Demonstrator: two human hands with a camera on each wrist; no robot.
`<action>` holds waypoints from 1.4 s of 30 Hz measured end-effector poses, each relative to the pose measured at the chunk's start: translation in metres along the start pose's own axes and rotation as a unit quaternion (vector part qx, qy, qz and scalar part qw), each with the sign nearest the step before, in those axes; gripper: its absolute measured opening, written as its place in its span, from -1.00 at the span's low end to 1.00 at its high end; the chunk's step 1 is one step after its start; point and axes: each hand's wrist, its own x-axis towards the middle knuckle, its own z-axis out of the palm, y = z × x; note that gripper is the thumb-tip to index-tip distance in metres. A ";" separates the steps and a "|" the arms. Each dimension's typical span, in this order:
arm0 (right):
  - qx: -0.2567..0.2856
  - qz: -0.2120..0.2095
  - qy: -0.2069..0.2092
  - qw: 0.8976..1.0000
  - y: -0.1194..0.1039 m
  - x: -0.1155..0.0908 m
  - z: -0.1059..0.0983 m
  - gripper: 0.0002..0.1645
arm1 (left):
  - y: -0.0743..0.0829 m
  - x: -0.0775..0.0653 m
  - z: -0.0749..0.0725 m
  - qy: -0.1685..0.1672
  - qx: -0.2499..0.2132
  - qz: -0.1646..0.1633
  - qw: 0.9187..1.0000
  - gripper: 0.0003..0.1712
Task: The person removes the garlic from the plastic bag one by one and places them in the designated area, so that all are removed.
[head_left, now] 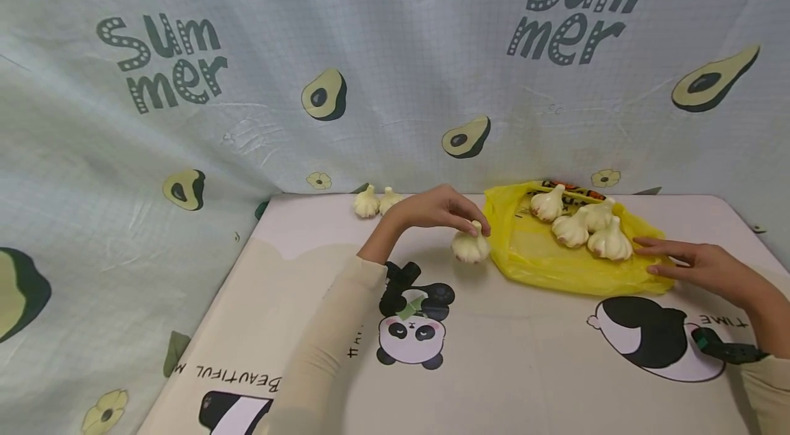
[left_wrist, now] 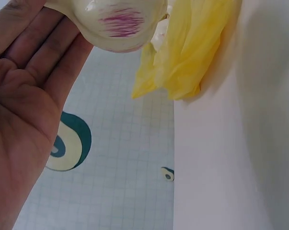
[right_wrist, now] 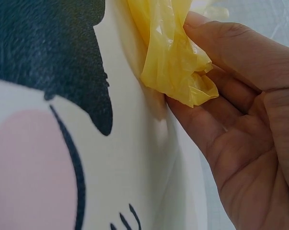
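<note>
My left hand pinches the neck of a white garlic bulb between thumb and fingers, left of a yellow plastic bag. In the left wrist view, purple streaks mark the underside of that garlic bulb. Several more garlic bulbs lie together on the spread bag. At the bag's right end is my right hand. The right wrist view has the crumpled edge of the yellow bag between the thumb and fingers of my right hand.
Two garlic bulbs stand at the back left of the table, partly behind my left wrist. The table cover carries panda prints and lettering. A pale curtain with avocado prints hangs along the back and left side.
</note>
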 end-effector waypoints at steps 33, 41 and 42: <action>-0.015 0.004 -0.007 1.000 0.000 -0.001 -0.002 -0.35 | -0.035 -0.047 -0.038 0.043 -0.041 -0.081 0.995 -0.75; -0.012 0.008 -0.009 1.000 0.001 -0.001 -0.002 -0.33 | -0.046 -0.052 -0.042 0.051 -0.034 -0.100 0.993 -0.78; -0.012 0.006 -0.008 1.000 0.001 -0.001 -0.002 -0.33 | -0.046 -0.052 -0.042 0.054 -0.031 -0.106 0.992 -0.79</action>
